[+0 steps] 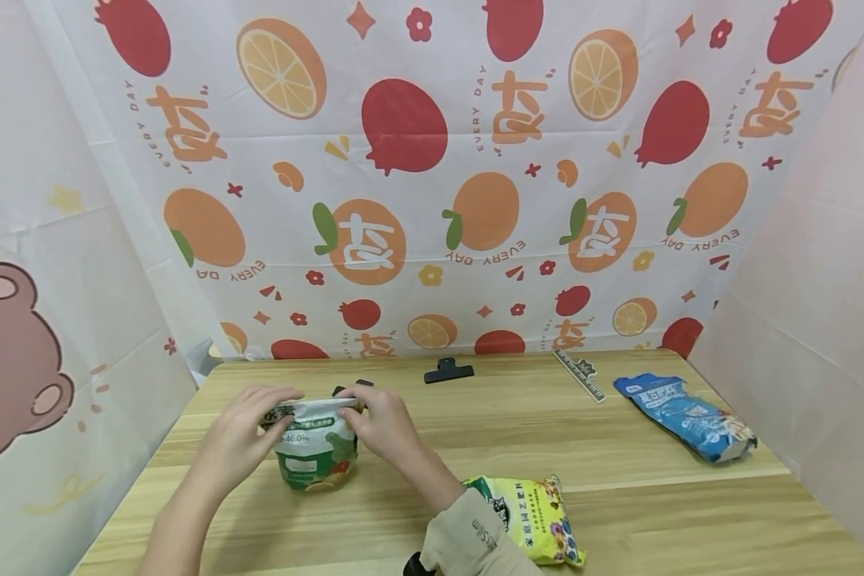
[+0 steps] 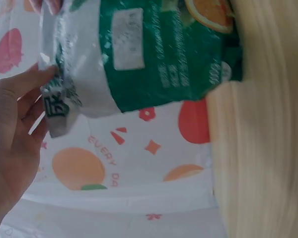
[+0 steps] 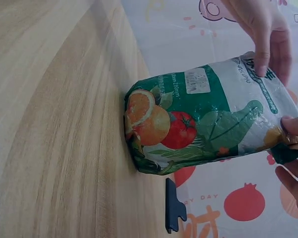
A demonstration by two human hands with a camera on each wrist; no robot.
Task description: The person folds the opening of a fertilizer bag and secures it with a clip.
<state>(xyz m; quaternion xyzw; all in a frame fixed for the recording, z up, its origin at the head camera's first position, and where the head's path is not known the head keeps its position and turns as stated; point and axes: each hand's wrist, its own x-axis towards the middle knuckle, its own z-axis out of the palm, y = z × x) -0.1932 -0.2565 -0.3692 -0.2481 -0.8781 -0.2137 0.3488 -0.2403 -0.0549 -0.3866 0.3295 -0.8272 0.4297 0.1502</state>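
Note:
A green-and-white fertilizer bag (image 1: 310,460) with printed fruit and "46.0%" on it stands upright on the wooden table. My left hand (image 1: 241,436) pinches its top edge on the left side, thumb on the front and fingers behind. At the opposite top corner, my right hand (image 1: 385,424) grips the crumpled plastic. In the right wrist view the bag's base (image 3: 139,126) rests on the tabletop, and the right thumb (image 3: 295,125) presses the corner. The left wrist view shows the left hand (image 2: 15,114) at the silvery top edge.
Behind the bag lies a partly hidden black clip (image 1: 363,384); another black clip (image 1: 448,370) is at the table's back edge. A white ruler (image 1: 579,376) and a blue bag (image 1: 691,416) lie at the right. The right sleeve overlaps a yellow fertilizer bag (image 1: 536,520) in front.

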